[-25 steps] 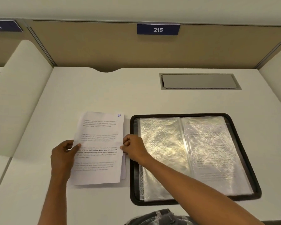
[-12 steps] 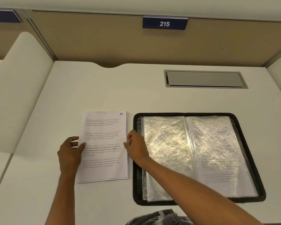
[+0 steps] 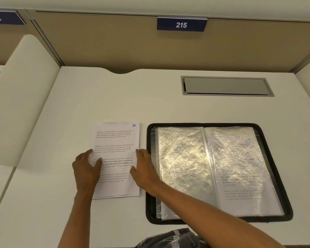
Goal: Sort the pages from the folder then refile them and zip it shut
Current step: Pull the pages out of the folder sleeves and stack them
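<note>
The pages (image 3: 115, 140) lie flat toward the desk's (image 3: 115, 97) near edge, just left of the open folder (image 3: 204, 124). The left hand (image 3: 87, 170) and right hand (image 3: 145, 170) press flat-fingered on the stack's side edges. Light, limp, slippery sheets, I'd say: best lifted by both sides.

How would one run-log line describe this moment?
pages: stacked on desk beside folder, top marked 10 | left hand: on stack's left edge | right hand: on its right edge | folder: open flat
</note>
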`<act>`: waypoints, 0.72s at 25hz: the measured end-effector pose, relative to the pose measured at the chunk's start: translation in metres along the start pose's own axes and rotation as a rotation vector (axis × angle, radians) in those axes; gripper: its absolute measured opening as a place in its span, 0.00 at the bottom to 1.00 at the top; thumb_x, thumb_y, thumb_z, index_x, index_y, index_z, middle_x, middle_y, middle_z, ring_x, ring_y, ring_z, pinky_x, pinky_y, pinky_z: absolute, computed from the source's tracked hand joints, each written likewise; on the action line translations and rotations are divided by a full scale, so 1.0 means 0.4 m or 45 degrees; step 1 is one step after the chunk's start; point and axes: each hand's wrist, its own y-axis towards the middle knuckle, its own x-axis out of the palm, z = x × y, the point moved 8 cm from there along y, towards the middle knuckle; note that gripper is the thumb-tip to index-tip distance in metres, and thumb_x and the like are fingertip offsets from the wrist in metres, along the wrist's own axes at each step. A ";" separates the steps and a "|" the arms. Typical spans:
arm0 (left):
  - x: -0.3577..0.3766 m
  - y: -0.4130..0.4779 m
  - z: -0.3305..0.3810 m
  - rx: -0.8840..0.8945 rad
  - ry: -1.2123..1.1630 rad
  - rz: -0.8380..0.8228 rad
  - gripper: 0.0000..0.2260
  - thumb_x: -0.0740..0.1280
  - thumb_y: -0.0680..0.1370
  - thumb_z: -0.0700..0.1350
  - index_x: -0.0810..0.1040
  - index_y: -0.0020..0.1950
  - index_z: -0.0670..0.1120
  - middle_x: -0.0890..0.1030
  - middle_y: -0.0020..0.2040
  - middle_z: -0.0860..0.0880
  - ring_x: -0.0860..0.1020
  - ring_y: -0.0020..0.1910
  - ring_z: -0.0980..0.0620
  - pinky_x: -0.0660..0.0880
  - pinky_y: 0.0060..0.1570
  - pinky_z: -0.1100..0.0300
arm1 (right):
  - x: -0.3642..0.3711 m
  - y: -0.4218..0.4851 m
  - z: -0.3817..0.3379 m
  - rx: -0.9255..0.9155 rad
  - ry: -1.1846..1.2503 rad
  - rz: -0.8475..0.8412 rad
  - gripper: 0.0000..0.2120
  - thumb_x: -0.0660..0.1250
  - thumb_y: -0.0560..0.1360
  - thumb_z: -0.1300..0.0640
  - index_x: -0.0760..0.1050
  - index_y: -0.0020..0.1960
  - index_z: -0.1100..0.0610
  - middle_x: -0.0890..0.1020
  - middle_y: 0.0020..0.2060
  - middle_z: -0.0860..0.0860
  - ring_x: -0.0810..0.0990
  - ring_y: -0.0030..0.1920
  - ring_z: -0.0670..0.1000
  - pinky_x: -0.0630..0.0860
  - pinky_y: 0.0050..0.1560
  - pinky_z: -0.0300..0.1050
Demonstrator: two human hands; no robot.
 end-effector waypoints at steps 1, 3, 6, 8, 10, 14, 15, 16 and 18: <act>0.001 -0.004 0.003 -0.007 0.016 0.003 0.24 0.75 0.78 0.45 0.76 0.73 0.44 0.77 0.69 0.38 0.73 0.68 0.35 0.71 0.68 0.37 | -0.005 -0.002 0.002 -0.005 -0.007 -0.006 0.25 0.63 0.81 0.61 0.61 0.76 0.60 0.63 0.72 0.53 0.66 0.71 0.52 0.69 0.70 0.43; -0.003 -0.019 0.014 -0.061 0.068 0.033 0.24 0.74 0.79 0.45 0.75 0.74 0.43 0.74 0.73 0.38 0.69 0.72 0.34 0.68 0.69 0.35 | -0.018 -0.007 0.006 -0.029 -0.026 -0.003 0.26 0.63 0.81 0.60 0.60 0.77 0.60 0.63 0.72 0.53 0.66 0.71 0.53 0.69 0.71 0.46; 0.001 -0.057 0.058 -0.065 0.150 0.091 0.25 0.72 0.80 0.45 0.73 0.76 0.44 0.69 0.77 0.39 0.65 0.75 0.34 0.63 0.70 0.33 | -0.059 -0.028 0.012 -0.123 -0.040 0.080 0.25 0.63 0.81 0.61 0.63 0.77 0.58 0.66 0.71 0.52 0.67 0.70 0.50 0.71 0.71 0.48; 0.028 -0.087 0.102 0.001 0.180 0.084 0.24 0.72 0.80 0.45 0.74 0.76 0.44 0.68 0.78 0.40 0.64 0.76 0.36 0.62 0.71 0.32 | -0.095 -0.050 0.025 -0.193 -0.078 0.162 0.23 0.63 0.82 0.60 0.65 0.76 0.58 0.69 0.71 0.52 0.68 0.69 0.50 0.69 0.71 0.46; 0.066 -0.127 0.161 0.093 0.191 0.068 0.24 0.72 0.79 0.44 0.75 0.75 0.45 0.68 0.78 0.41 0.63 0.77 0.38 0.60 0.72 0.32 | -0.136 -0.076 0.046 -0.224 -0.118 0.247 0.22 0.63 0.82 0.60 0.67 0.75 0.58 0.71 0.71 0.52 0.69 0.70 0.50 0.68 0.73 0.46; 0.184 -0.255 0.320 0.320 0.095 -0.076 0.24 0.70 0.80 0.45 0.72 0.77 0.49 0.64 0.81 0.45 0.58 0.80 0.42 0.53 0.77 0.34 | -0.247 -0.133 0.144 -0.205 -0.177 0.450 0.20 0.64 0.81 0.60 0.71 0.73 0.57 0.74 0.69 0.51 0.70 0.70 0.50 0.66 0.74 0.44; 0.219 -0.293 0.361 0.392 0.076 -0.124 0.24 0.69 0.81 0.46 0.71 0.77 0.50 0.63 0.81 0.46 0.58 0.81 0.44 0.52 0.77 0.37 | -0.281 -0.148 0.183 -0.186 -0.204 0.507 0.19 0.63 0.81 0.61 0.72 0.72 0.56 0.75 0.69 0.51 0.71 0.70 0.50 0.66 0.74 0.45; 0.258 -0.333 0.402 0.473 0.067 -0.169 0.24 0.68 0.81 0.47 0.70 0.77 0.52 0.63 0.82 0.47 0.57 0.81 0.45 0.52 0.77 0.39 | -0.317 -0.165 0.227 -0.159 -0.243 0.560 0.18 0.63 0.81 0.61 0.73 0.71 0.56 0.75 0.69 0.51 0.70 0.71 0.51 0.67 0.74 0.47; 0.333 -0.405 0.478 0.621 0.042 -0.239 0.23 0.66 0.81 0.50 0.71 0.77 0.53 0.63 0.82 0.49 0.58 0.82 0.47 0.53 0.77 0.45 | -0.377 -0.198 0.317 -0.074 -0.330 0.625 0.17 0.63 0.82 0.60 0.75 0.70 0.54 0.74 0.71 0.50 0.69 0.72 0.51 0.67 0.74 0.50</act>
